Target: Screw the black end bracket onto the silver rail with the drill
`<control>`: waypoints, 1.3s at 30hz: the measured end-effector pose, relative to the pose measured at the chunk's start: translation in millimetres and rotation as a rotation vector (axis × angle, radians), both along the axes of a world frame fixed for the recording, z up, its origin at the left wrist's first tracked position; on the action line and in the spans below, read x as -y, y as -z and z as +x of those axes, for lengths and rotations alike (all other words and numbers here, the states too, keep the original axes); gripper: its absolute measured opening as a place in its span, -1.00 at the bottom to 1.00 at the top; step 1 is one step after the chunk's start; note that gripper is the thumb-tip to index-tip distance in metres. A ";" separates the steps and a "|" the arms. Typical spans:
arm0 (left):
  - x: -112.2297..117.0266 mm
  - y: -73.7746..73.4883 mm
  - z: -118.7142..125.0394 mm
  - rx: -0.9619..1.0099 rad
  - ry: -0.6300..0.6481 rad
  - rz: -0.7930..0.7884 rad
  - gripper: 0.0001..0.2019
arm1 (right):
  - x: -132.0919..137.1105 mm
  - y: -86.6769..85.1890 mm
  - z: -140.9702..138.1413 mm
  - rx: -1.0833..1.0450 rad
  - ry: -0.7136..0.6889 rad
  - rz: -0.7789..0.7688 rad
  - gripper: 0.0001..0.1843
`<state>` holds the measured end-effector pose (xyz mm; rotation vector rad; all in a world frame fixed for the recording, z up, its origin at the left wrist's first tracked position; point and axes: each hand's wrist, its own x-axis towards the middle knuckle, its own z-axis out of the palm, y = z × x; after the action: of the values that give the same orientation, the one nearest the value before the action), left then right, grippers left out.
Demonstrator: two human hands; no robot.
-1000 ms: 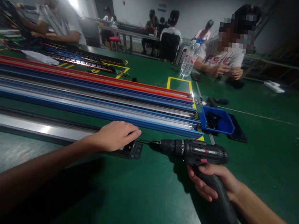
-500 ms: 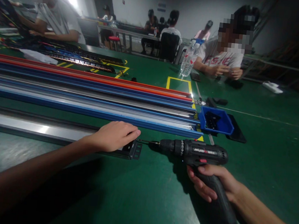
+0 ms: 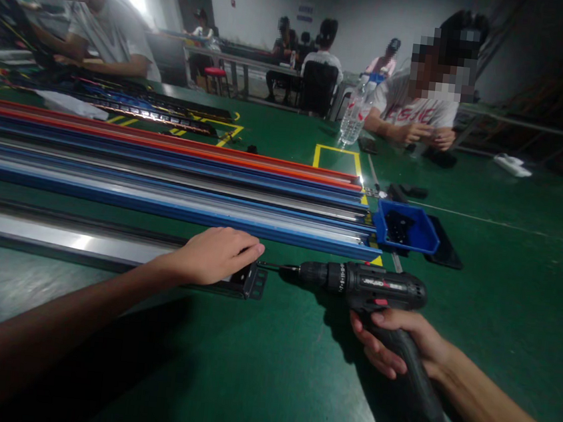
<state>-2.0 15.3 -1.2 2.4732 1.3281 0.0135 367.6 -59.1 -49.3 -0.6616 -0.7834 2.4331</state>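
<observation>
Drill (image 3: 387,286) fills my right grip (image 3: 426,337), fingers curled round its handle, its body lying nearly level above the green desk (image 3: 284,372). Its slim bit (image 3: 280,266) points left at the end of the silver-and-black rail (image 3: 82,242), which lies along the desk in front of me; the tip comes up by the slotted end bracket (image 3: 258,284), but I cannot tell whether it is seated in anything. My left grip (image 3: 221,255) lies palm down over that rail's end, thumb close to the tip. The far side of those fingers is hidden, so I cannot say whether they close on the rail or merely press it.

That thumb worries me most: should the bit slip off its mark, it could skid straight into it. A slanting push could cause such a slip, since a long, thin bit forgives little. Too light a press from my left might let the rail twist or slide, perhaps knocking the blue rails (image 3: 260,223) just beyond. And if the drill's heavy handle sagged in my right, the tip would tilt up and could scrape the bracket.
</observation>
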 end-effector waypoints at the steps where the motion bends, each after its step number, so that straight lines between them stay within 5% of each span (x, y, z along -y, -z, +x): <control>1: 0.1 0.0 -0.1 0.000 0.000 0.001 -0.49 | -0.3 0.0 -0.1 -0.002 -0.003 0.004 -0.71; 39: 0.8 -2.3 1.0 -0.009 -0.001 -0.007 -0.49 | -1.8 3.7 3.4 0.014 -0.005 -0.018 -0.68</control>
<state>-1.0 14.5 1.1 2.4694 1.3312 -0.0015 371.0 -57.3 -52.9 -0.6853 -0.7701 2.4456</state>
